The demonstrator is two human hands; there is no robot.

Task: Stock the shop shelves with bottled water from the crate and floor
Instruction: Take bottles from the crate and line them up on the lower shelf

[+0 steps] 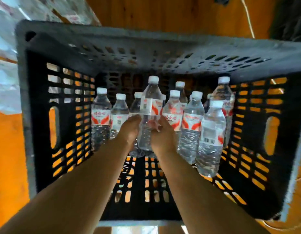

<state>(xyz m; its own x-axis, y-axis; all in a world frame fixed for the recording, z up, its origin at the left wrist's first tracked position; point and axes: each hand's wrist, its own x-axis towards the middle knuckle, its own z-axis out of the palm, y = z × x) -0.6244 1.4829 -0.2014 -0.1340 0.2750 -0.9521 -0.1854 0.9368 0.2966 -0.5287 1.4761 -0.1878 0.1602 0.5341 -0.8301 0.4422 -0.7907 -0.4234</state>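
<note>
At frame centre, the left hand (129, 130) and right hand (163, 135) clasp one clear white-capped plastic water bottle (150, 105) inside the black perforated plastic crate (112, 38), apparently mid-pickup; next it needs lifting clear of its neighbours.

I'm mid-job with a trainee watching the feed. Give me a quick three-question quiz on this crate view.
1. True or false: the left hand and right hand grip the same bottle.
2. The bottle caps are: A white, B blue, C red.
3. Fill in: the other bottles stand toward the ___ wall of the crate, near or far from the person.
Key: 1 true; 2 A; 3 far.
</note>
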